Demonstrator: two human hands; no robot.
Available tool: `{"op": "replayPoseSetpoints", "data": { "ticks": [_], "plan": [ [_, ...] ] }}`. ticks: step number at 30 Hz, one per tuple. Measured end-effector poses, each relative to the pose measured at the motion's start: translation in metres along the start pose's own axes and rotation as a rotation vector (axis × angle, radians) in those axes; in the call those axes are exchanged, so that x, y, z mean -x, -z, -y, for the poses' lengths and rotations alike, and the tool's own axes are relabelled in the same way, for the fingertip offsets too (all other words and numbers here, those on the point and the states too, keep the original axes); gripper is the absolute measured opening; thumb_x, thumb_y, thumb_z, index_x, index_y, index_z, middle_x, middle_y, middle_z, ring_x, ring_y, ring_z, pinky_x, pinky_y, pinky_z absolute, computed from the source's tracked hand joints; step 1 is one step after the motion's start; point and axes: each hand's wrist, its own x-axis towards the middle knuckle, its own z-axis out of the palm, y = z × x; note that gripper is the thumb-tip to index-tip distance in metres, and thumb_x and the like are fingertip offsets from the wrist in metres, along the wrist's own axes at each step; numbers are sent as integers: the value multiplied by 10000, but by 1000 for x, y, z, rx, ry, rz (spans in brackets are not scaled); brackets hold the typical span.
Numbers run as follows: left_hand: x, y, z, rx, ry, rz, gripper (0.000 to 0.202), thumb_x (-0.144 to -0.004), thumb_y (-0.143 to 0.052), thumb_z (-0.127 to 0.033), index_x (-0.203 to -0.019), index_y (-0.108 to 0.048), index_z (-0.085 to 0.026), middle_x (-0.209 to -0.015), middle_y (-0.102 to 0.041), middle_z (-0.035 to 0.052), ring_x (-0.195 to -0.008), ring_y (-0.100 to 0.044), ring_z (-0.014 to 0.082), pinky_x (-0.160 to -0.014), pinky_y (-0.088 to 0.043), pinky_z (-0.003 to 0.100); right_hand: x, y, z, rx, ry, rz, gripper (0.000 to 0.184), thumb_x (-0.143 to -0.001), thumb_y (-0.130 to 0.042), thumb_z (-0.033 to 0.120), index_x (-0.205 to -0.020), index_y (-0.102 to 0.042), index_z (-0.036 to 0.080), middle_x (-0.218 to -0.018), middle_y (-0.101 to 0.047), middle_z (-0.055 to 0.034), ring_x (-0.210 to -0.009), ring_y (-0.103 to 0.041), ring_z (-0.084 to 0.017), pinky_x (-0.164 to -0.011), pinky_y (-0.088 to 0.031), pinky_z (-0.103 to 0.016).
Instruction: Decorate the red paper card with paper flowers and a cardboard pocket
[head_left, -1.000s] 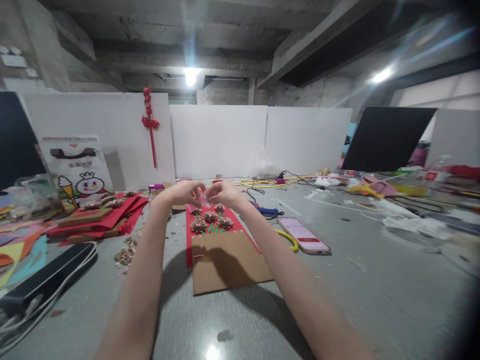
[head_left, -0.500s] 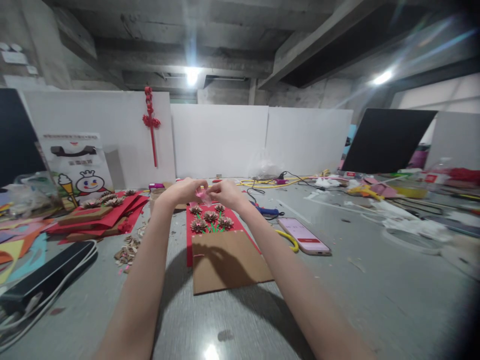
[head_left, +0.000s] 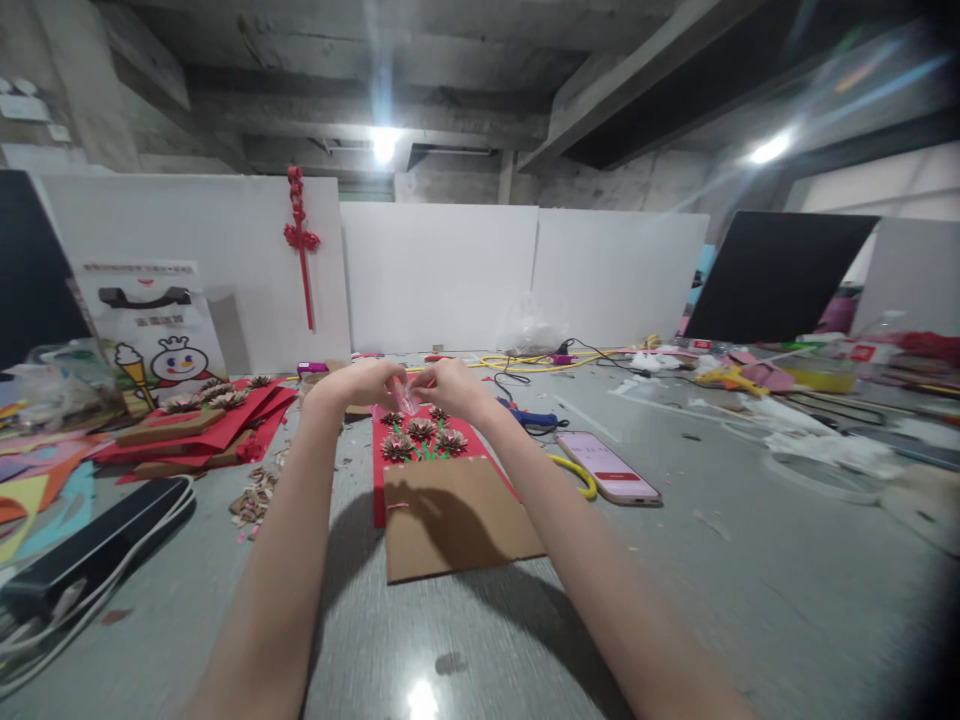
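My left hand (head_left: 361, 384) and my right hand (head_left: 452, 385) meet at arm's length above the table, fingers pinched together on a small pink paper piece (head_left: 407, 398) held between them. Just below them lies a red card (head_left: 420, 450) with several brown paper flowers (head_left: 421, 432) on green stems. A brown cardboard sheet (head_left: 454, 518) covers the card's near half.
A phone (head_left: 607, 468) with a lit screen and a yellow-handled tool (head_left: 576, 473) lie right of the card. Red cards with flowers (head_left: 202, 415) and paper scraps (head_left: 251, 500) sit left, near a black box with white cables (head_left: 90, 545). White boards stand behind; clutter fills the right.
Both hands stay together on the pink piece, shifting slightly as the fingers work it. The view has tilted a little.
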Motion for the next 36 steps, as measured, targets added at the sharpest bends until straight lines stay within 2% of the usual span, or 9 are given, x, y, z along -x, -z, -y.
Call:
{"op": "replayPoseSetpoints", "data": {
  "ticks": [3, 8, 13, 17, 25, 30, 36],
  "plan": [
    [-2, 0, -5, -48, -29, -8, 229, -645, -598, -258, -867, -619, -204, -788, -639, 21, -676, -550, 131, -563, -360, 217, -2, -4, -5, 54, 28, -22, 155, -730, -571, 162, -771, -718, 133, -671, -679, -59, -575, -550, -89, -538, -346, -184],
    [-1, 2, -11, -72, -60, -1, 228, -648, -597, -223, -870, -640, -203, -721, -636, 12, -625, -523, 116, -550, -336, 218, -4, -6, -9, 95, 40, -38, 132, -701, -593, 148, -738, -719, 144, -662, -675, -63, -585, -554, -96, -542, -341, -184],
    [0, 3, -11, -119, -66, -69, 200, -657, -572, -212, -839, -654, -196, -687, -612, 10, -599, -494, 103, -550, -321, 220, -2, -4, -4, 117, 88, -25, 181, -705, -572, 122, -803, -719, 163, -687, -684, -64, -612, -565, -109, -545, -335, -192],
    [-1, 3, -10, -89, -82, -99, 211, -660, -566, -228, -846, -659, -193, -680, -608, 9, -585, -488, 99, -554, -324, 224, -2, -3, -1, 171, 64, -43, 194, -717, -566, 144, -835, -714, 187, -719, -686, -69, -636, -573, -119, -580, -342, -204],
    [0, 3, -11, -20, -133, -86, 218, -669, -573, -240, -864, -660, -197, -720, -634, 14, -619, -514, 99, -570, -350, 214, 1, -1, 0, 182, 73, -41, 183, -716, -543, 135, -767, -715, 173, -668, -660, -54, -611, -535, -105, -560, -313, -201],
    [0, 5, -12, -42, -112, -98, 242, -650, -567, -181, -872, -663, -197, -744, -644, 16, -629, -523, 104, -569, -353, 215, 1, -3, 1, 196, 65, -45, 191, -733, -519, 147, -748, -709, 139, -665, -657, -67, -572, -495, -87, -533, -284, -205],
    [3, 5, -17, -54, -97, -52, 181, -657, -551, -165, -803, -656, -185, -688, -645, 1, -598, -520, 95, -533, -343, 200, -1, -7, 6, 240, 19, 13, 172, -716, -552, 205, -743, -706, 132, -660, -657, -71, -556, -478, -94, -512, -261, -222]
  ]
}}
